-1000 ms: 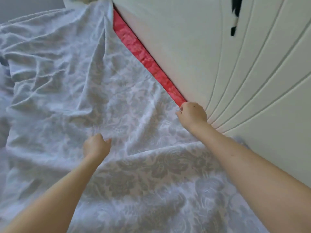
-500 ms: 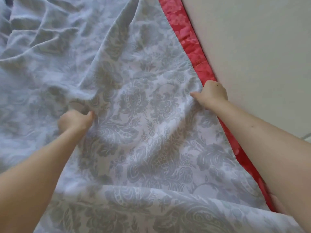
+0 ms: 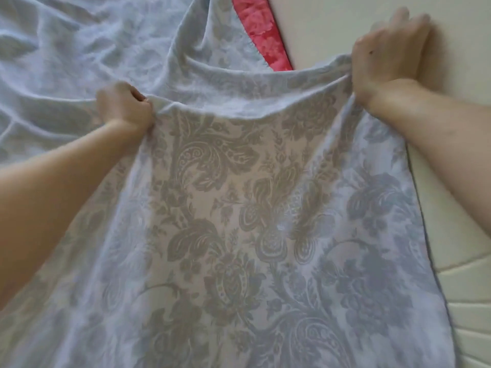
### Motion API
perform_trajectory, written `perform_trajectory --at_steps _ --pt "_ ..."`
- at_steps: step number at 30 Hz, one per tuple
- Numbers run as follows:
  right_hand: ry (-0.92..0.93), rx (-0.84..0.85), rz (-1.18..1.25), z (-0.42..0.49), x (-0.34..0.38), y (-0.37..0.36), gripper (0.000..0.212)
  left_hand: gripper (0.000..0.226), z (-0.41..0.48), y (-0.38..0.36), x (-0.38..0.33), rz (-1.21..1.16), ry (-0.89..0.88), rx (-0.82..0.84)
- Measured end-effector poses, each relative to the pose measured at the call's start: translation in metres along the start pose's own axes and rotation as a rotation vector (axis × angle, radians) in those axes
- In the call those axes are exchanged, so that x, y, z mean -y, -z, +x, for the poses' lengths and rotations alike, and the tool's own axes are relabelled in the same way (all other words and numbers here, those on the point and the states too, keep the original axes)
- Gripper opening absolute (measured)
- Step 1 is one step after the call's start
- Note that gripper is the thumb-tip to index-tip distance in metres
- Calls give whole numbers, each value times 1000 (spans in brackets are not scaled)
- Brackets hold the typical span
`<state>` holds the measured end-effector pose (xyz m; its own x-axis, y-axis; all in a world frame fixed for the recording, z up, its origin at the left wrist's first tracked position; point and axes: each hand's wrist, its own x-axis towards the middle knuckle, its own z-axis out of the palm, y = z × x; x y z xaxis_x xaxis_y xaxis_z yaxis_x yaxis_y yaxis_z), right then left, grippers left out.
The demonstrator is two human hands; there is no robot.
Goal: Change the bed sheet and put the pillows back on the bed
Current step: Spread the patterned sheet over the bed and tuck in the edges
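Because the red floral strip (image 3: pixel 265 35) is lying uncovered, both hands are lifting a taut fold of the paisley bed sheet (image 3: pixel 239 208) just this side of it. L hand (image 3: pixel 122 107) is fisting cloth well left of the strip and R hand (image 3: pixel 390 49) is gripping cloth just right of it, prob. to drag it across.

The sheet (image 3: pixel 239 235) is pale blue-grey with a grey floral paisley pattern. A red-pink floral strip (image 3: pixel 265 35) shows beside a cream wall (image 3: pixel 318 27).
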<state>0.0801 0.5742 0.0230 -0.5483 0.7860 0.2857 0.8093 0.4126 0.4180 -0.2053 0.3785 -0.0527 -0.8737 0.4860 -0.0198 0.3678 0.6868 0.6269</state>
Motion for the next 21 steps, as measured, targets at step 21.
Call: perform_trajectory --at_steps 21 --pt "82 656 603 -214 57 -70 57 42 -130 -42 26 -31 -412 335"
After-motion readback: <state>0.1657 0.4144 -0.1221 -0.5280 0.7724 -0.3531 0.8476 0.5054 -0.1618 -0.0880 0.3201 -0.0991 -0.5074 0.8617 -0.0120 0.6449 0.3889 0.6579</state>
